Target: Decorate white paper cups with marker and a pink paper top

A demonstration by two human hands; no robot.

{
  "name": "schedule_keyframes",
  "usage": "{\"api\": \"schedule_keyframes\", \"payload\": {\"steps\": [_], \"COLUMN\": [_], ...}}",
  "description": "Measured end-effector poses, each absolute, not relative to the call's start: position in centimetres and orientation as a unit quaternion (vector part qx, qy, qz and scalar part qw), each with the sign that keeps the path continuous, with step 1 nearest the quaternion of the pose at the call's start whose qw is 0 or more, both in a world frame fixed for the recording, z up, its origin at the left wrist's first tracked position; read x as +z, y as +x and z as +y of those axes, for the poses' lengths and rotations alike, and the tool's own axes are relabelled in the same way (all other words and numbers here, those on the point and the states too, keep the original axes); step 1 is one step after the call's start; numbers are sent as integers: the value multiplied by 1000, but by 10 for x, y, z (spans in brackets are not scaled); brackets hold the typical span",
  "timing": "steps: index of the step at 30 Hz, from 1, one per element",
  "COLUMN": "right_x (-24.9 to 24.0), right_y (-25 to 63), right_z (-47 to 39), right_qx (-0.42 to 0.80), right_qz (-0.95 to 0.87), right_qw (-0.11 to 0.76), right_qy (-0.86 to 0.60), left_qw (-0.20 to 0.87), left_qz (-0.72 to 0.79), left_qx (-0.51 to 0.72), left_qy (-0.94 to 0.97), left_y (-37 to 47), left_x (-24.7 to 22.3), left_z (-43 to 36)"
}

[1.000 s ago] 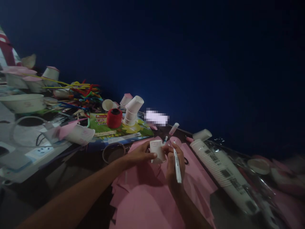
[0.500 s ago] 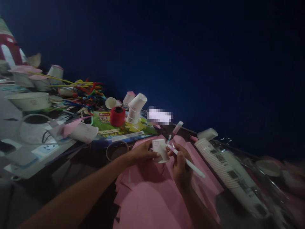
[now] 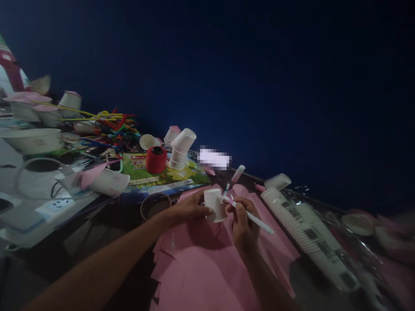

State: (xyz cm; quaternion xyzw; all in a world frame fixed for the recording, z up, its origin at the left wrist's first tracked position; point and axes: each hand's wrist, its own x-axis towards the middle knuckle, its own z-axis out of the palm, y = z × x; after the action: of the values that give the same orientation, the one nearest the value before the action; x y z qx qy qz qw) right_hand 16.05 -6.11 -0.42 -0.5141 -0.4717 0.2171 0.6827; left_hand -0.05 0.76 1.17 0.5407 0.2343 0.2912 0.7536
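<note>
My left hand (image 3: 193,207) is closed around the left side of a white paper cup (image 3: 214,205), which is upside down with its base up and slightly tilted. A small pink drawn outline shows on the cup's wall. In my right hand (image 3: 243,218) is a white marker pen (image 3: 256,219) with a pink band, its tip at the cup's upper right side. Whether the tip touches the cup I cannot tell. Pink paper sheets (image 3: 201,276) lie spread under both hands.
A bagged stack of paper cups (image 3: 308,235) lies at the right. A roll of tape (image 3: 156,205), a red yarn spool (image 3: 156,160) and stacked cups (image 3: 181,149) stand behind my left hand. Colourful pipe cleaners (image 3: 119,123), a bowl (image 3: 35,141) and a power strip (image 3: 48,211) are at the left.
The whole view has shifted slightly, so most things appear a little further left. The cup and marker stay in my hands, with the marker's tip still by the cup's upper right.
</note>
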Motion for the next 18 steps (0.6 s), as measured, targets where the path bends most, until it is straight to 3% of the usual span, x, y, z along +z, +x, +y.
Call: {"api": "schedule_keyframes", "payload": {"steps": [8,18], "right_x": [2,1], "right_y": [154,159], "right_z": [-70,-69], "right_qx": [226,201], "right_qz": [-496,-523], "right_qw": [662,649], "right_qy": [-515,-514], "left_qw": [667,652], "left_qz": [297,299], "left_qx": [295,295], "left_qy": [616,631], "left_y": [1,3], "left_x": [-7,-1], "left_z": [13,11]}}
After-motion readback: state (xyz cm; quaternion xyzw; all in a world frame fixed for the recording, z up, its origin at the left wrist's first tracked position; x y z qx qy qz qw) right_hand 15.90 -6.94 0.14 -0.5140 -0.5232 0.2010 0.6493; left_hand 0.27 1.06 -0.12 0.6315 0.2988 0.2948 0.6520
